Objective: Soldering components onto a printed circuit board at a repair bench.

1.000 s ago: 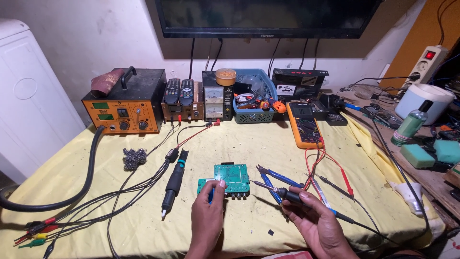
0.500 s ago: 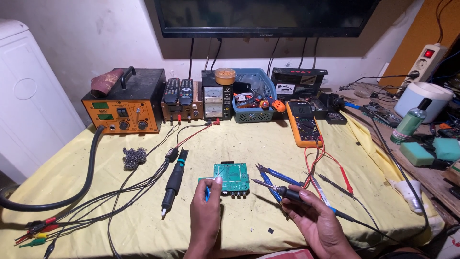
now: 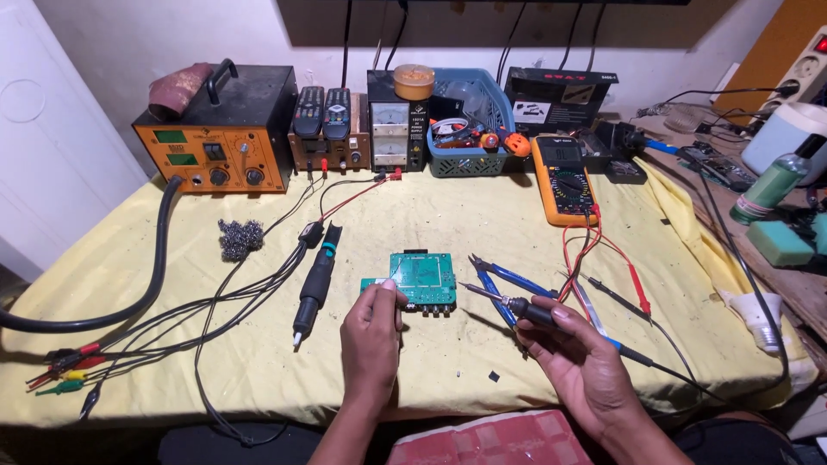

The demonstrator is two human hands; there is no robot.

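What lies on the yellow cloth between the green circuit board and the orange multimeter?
In the head view, blue-handled pliers lie between the green circuit board and the orange multimeter, beside bare yellow cloth.

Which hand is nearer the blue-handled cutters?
Right. The right hand, holding a soldering iron, sits just below the blue-handled cutters. The left hand is further left, gripping the green circuit board.

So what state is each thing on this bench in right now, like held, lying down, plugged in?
Left hand: gripping the green circuit board's near-left edge.
Green circuit board: flat on the yellow cloth, held.
Right hand: holding the soldering iron.
Soldering iron: tip pointing at the board, not touching.
Blue-handled cutters: lying loose.
Teal-grip handpiece: lying unheld, cabled.
Yellow multimeter: lying flat, probe leads plugged in.
Wire wool: lying loose.
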